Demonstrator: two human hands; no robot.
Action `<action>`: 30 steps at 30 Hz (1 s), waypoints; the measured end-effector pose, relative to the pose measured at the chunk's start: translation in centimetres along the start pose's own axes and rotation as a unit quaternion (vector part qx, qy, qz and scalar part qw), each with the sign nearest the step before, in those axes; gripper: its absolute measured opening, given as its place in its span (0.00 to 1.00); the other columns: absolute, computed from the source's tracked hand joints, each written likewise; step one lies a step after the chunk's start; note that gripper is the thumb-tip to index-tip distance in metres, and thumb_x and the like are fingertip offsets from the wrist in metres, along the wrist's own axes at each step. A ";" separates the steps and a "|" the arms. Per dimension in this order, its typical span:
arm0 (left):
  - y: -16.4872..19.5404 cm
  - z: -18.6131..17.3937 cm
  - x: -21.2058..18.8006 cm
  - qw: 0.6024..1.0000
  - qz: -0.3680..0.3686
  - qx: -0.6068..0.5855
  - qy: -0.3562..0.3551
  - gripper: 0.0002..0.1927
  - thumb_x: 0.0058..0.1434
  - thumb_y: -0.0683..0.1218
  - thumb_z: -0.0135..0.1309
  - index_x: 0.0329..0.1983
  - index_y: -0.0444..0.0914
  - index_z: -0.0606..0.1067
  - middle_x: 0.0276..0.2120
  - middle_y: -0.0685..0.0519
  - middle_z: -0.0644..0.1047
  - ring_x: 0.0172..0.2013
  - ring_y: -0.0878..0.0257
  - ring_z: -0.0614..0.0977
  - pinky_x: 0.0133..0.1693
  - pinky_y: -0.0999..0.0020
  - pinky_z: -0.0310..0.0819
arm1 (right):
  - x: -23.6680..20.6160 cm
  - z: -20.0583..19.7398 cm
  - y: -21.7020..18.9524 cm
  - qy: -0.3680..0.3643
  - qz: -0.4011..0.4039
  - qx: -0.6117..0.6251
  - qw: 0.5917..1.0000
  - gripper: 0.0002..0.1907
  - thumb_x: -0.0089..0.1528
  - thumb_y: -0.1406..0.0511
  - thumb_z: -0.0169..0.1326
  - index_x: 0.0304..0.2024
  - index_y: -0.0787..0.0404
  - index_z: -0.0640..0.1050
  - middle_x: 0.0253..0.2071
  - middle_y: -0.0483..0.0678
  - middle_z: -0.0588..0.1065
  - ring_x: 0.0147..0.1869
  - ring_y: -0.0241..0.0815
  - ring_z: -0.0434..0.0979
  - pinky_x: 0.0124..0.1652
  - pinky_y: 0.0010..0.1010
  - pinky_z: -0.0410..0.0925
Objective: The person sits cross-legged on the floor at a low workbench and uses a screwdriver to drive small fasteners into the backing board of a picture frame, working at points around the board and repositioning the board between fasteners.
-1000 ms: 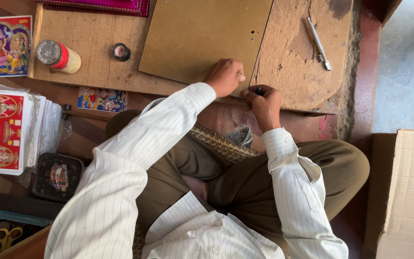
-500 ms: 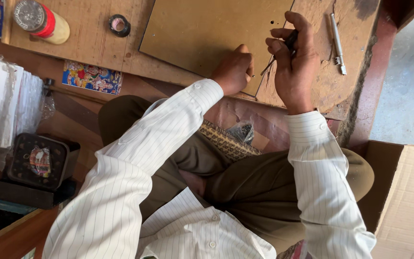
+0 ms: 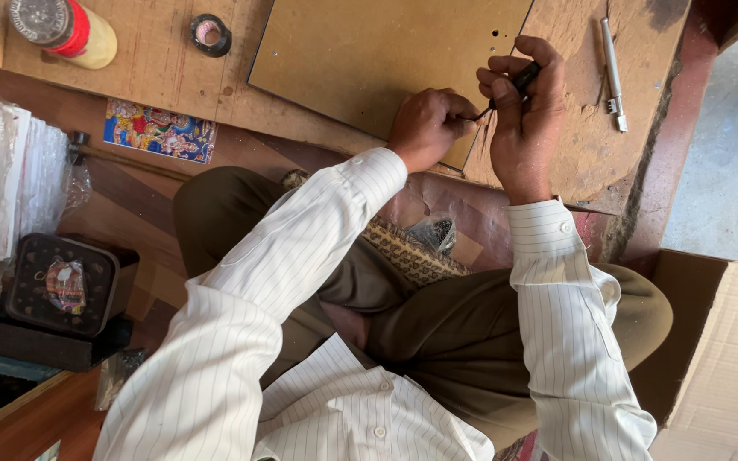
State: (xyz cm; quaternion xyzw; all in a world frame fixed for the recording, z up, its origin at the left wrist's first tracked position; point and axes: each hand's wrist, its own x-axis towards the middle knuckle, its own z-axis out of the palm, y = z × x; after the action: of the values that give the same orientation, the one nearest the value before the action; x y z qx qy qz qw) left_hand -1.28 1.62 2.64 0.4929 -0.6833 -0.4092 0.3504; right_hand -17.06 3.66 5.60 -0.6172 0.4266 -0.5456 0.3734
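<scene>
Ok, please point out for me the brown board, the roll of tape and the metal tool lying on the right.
brown board (image 3: 369, 60), head view, on its bare flat middle.
roll of tape (image 3: 210, 34), head view, on its dark ring.
metal tool (image 3: 612, 68), head view, on its thin shaft.

Wood bench (image 3: 155, 81): brown board (image 3: 369, 55), tape roll (image 3: 210, 34), bottle (image 3: 66, 32), metal tool (image 3: 613, 75).

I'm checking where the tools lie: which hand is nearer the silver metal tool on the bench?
Right. The right hand is raised just beside the silver metal tool, gripping a dark-handled tool. The left hand rests farther away on the brown board.
</scene>
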 end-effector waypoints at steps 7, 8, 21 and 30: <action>-0.7 0.9 0.0 0.999 -0.012 -0.033 0.031 0.07 0.54 0.43 0.65 0.36 0.39 0.84 0.36 0.48 0.85 0.36 0.56 0.87 0.42 0.63 0.80 | 0.5 -0.1 0.0 -0.005 0.018 0.060 0.998 0.17 0.79 0.76 0.48 0.68 0.60 0.65 0.54 0.49 0.76 0.58 0.38 0.81 0.58 0.28 0.75; -0.7 0.9 0.0 0.999 -0.010 -0.030 0.031 0.07 0.54 0.43 0.65 0.36 0.39 0.85 0.36 0.48 0.85 0.36 0.56 0.87 0.42 0.63 0.80 | 0.5 -0.2 -0.1 0.002 0.003 0.019 1.000 0.19 0.78 0.76 0.51 0.69 0.61 0.67 0.53 0.48 0.76 0.55 0.36 0.79 0.55 0.27 0.75; 0.0 0.7 -0.2 0.999 -0.002 -0.013 0.041 0.06 0.53 0.42 0.65 0.35 0.39 0.84 0.33 0.47 0.84 0.34 0.54 0.86 0.39 0.61 0.79 | 0.8 -0.7 -1.6 0.040 -0.021 -0.107 0.993 0.21 0.73 0.74 0.64 0.68 0.64 0.76 0.42 0.39 0.70 0.42 0.29 0.67 0.42 0.22 0.67; 0.3 0.6 -0.3 0.999 -0.019 0.004 0.029 0.05 0.55 0.43 0.64 0.34 0.39 0.83 0.31 0.48 0.84 0.31 0.55 0.86 0.37 0.62 0.78 | 1.0 -1.0 -1.1 0.042 -0.057 -0.158 0.985 0.23 0.69 0.74 0.70 0.64 0.61 0.80 0.39 0.41 0.64 0.40 0.32 0.66 0.38 0.24 0.68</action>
State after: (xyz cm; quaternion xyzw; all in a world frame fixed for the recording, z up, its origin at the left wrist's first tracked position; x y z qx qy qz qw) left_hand -1.85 2.10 2.65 0.5188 -0.6650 -0.3985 0.3603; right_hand -17.93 3.10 7.08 -0.6683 0.4870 -0.5173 0.2205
